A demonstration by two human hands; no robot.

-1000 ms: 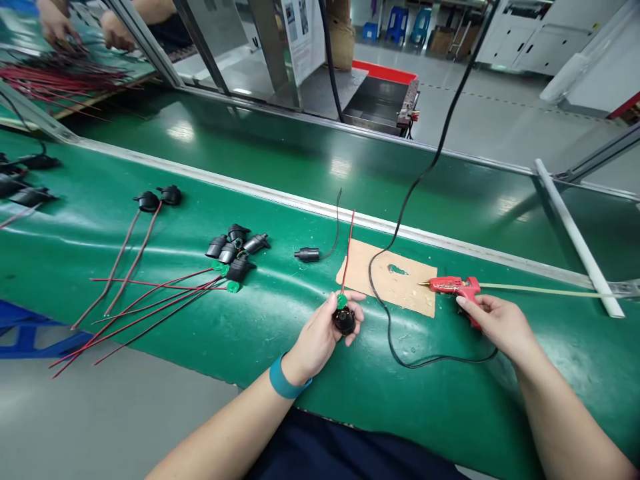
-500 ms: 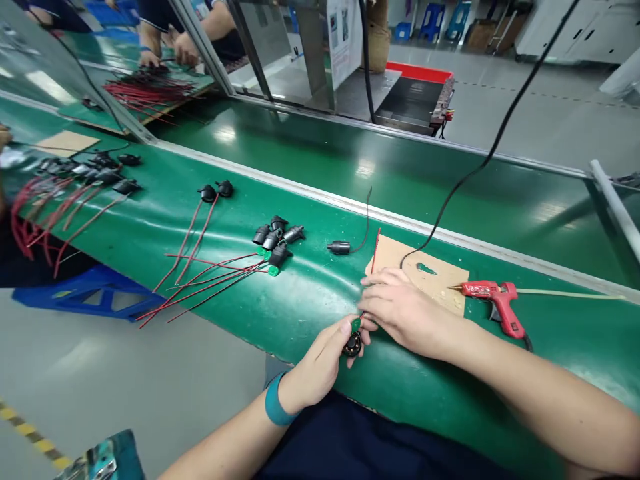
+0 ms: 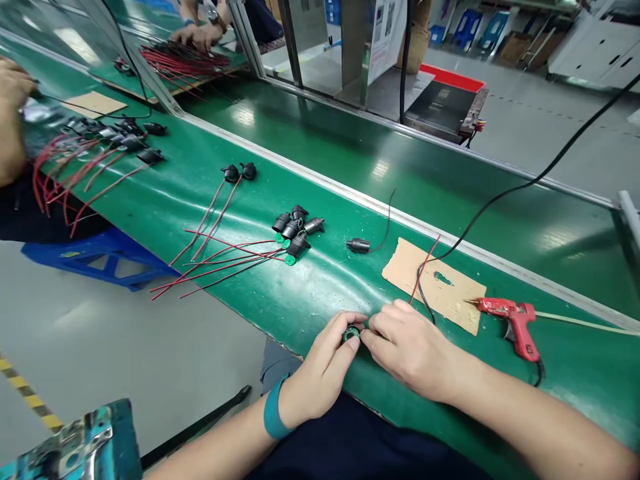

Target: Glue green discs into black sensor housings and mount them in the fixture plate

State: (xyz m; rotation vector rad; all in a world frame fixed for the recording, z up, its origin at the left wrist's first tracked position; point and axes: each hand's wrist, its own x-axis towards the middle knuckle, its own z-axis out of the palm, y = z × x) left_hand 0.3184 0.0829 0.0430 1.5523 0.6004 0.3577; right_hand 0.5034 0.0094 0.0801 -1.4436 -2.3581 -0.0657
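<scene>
Above the near bench edge, my left hand is closed around a small black socket, its round mouth turned up. A green ring-like disc shows at that mouth; whether it is fully seated I cannot tell. Close on the right, my right hand has its fingers curled together beside the socket. A red wire rises from behind this hand across the cardboard; the hidden fingertips appear to pinch its lower end. A black cable also runs down behind the hand.
A red glue gun lies right of the cardboard. Left are a lone black socket, a cluster of sockets with red-wired green discs, and two wired sockets. Co-workers' hands handle red wires farther back.
The green disc has gone from above the socket to its mouth. My right hand has turned and its fingers have curled in. The red wire now slants over the cardboard. The camera view has shifted.
</scene>
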